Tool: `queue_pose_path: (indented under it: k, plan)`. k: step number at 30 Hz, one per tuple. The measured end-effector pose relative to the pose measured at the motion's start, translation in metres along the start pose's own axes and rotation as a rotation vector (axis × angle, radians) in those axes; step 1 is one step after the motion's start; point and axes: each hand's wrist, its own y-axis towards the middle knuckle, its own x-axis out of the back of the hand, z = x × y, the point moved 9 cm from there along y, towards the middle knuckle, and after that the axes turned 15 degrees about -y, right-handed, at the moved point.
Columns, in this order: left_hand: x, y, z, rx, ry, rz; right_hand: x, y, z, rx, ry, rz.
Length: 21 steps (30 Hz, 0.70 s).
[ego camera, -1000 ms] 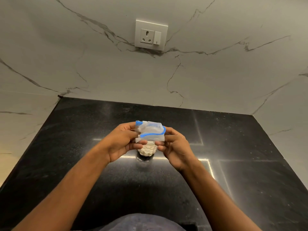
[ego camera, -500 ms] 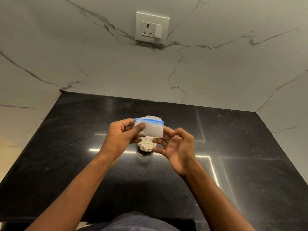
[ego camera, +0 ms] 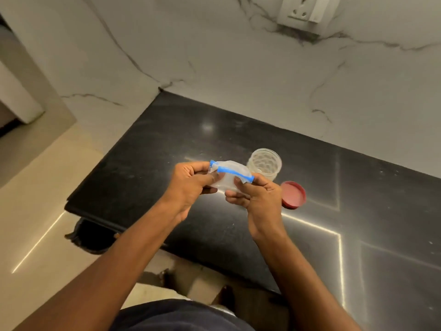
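Note:
A small clear zip bag [ego camera: 229,174] with a blue seal strip is held above the black counter [ego camera: 167,144]. My left hand [ego camera: 191,185] pinches its left end and my right hand [ego camera: 255,194] pinches its right end near the blue strip. Just behind the bag a clear plastic jar [ego camera: 265,163] stands upright and uncapped on the counter. Its red lid [ego camera: 293,194] lies flat to the right of my right hand. What the bag holds cannot be made out.
A white marble wall [ego camera: 238,68] backs the counter, with a socket and switch plate [ego camera: 305,10] at the top right. The counter's left edge drops to a beige floor [ego camera: 35,211].
The view has swung left, so the jar and red lid now show to the right. My right hand, loose half a second ago, pinches the bag again. The bag has come away from over the jar.

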Motion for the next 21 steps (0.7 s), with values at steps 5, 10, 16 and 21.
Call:
queue_pose_path:
  k: [5,10,16,21]
  plan:
    - [0.059,-0.016,-0.027,-0.147,0.234,0.066,-0.054,-0.021,0.000,0.231,-0.501,-0.015]
    - [0.168,-0.029,-0.059,-0.195,0.251,0.016,-0.141,-0.051,-0.034,0.207,-0.553,0.064]
    - [0.369,-0.053,-0.104,-0.207,0.077,-0.285,-0.304,-0.096,-0.103,-0.107,-0.133,0.136]
    - [0.503,-0.065,-0.092,-0.054,0.161,-0.435,-0.424,-0.104,-0.153,-0.325,-0.029,0.103]
